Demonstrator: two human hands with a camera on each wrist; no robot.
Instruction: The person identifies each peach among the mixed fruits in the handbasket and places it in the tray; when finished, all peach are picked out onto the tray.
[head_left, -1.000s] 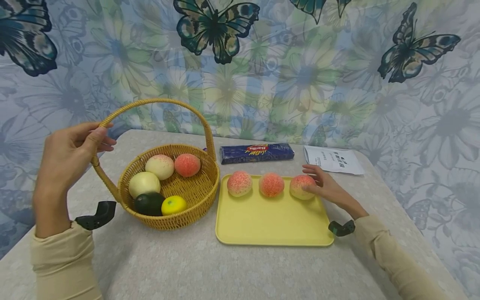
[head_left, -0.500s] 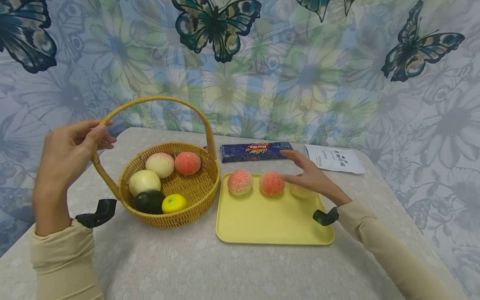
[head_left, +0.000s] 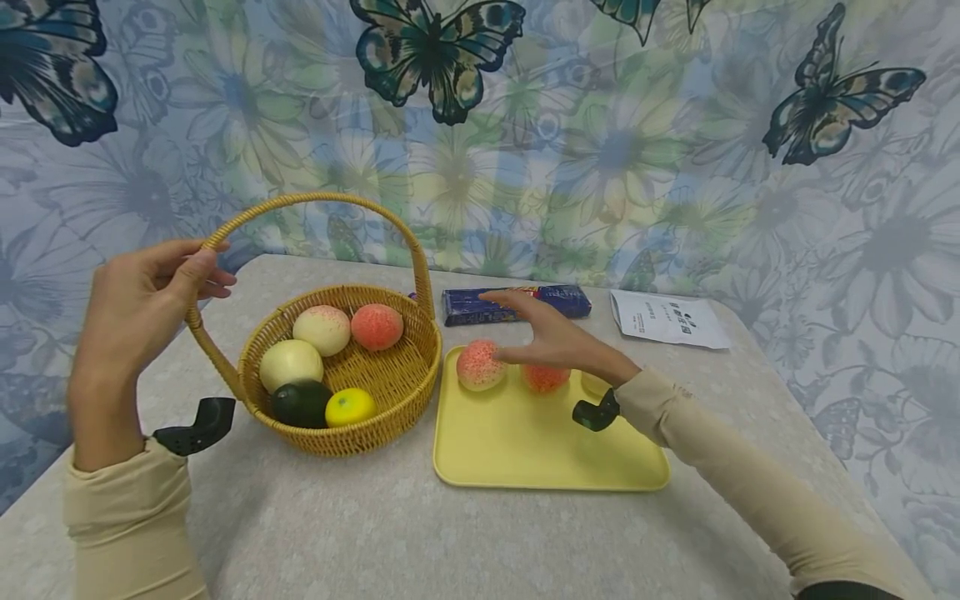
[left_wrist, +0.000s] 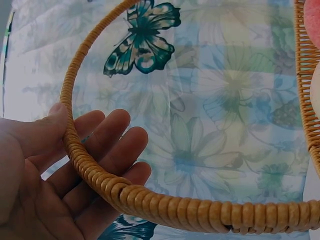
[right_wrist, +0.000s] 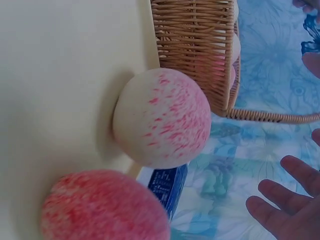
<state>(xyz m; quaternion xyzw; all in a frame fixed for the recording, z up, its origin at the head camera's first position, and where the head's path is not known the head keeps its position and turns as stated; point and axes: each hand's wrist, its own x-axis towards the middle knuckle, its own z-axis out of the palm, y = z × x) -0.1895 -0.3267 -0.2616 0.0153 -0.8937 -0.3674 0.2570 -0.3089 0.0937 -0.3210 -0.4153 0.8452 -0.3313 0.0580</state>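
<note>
My left hand (head_left: pixel 138 312) holds the left side of the wicker basket's handle (head_left: pixel 322 198) between thumb and fingers; the left wrist view shows the fingers (left_wrist: pixel 117 127) lying loosely behind it. In the basket (head_left: pixel 352 442) are a whitish peach (head_left: pixel 321 331), a red peach (head_left: pixel 377 326), a pale round fruit (head_left: pixel 291 367), a dark green avocado-like fruit (head_left: pixel 300 405) and a lemon (head_left: pixel 350 408). My right hand (head_left: pixel 558 333) is spread above the yellow tray (head_left: pixel 540 454), its thumb close by the left peach (head_left: pixel 478 367). It partly hides the middle peach (head_left: pixel 546 379) and almost covers the right one (head_left: pixel 595 385).
A blue Barilla pasta pack (head_left: pixel 465 308) lies behind the tray. To its right is a white printed packet (head_left: pixel 671 318). The patterned cloth with butterflies (head_left: pixel 450 183) hangs at the table's back edge.
My right hand has moved left from the right peach, across the middle peach, to near the left peach. The peaches stay on the tray. My left hand keeps its hold on the handle.
</note>
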